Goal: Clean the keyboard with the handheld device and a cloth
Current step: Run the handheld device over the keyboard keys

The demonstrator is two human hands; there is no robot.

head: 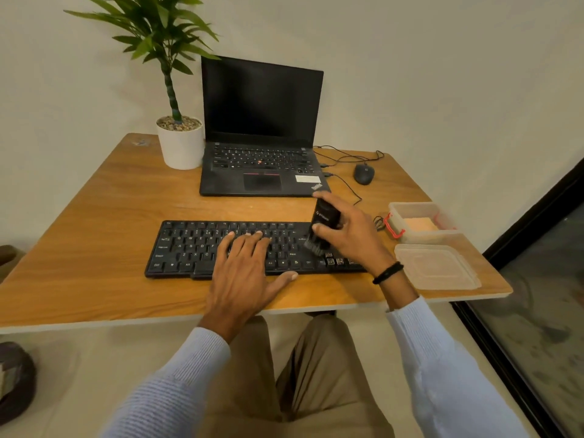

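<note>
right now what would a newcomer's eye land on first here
The black keyboard at the near middle of the table: the left hand lies flat on its keys, the right hand grips the black handheld device, brush end down at the right end. Behind stand an open dark-screened laptop and a potted plant.

On the table [94,216], the keyboard [189,248] lay toward the near edge, with the laptop [262,165] behind it, the potted plant [180,143] left of the laptop, the mouse [364,173] right of it, the container [410,206] right of the keyboard, the lid [437,267] just before the container, and the handheld device [324,221] on the keyboard's right end.
</note>
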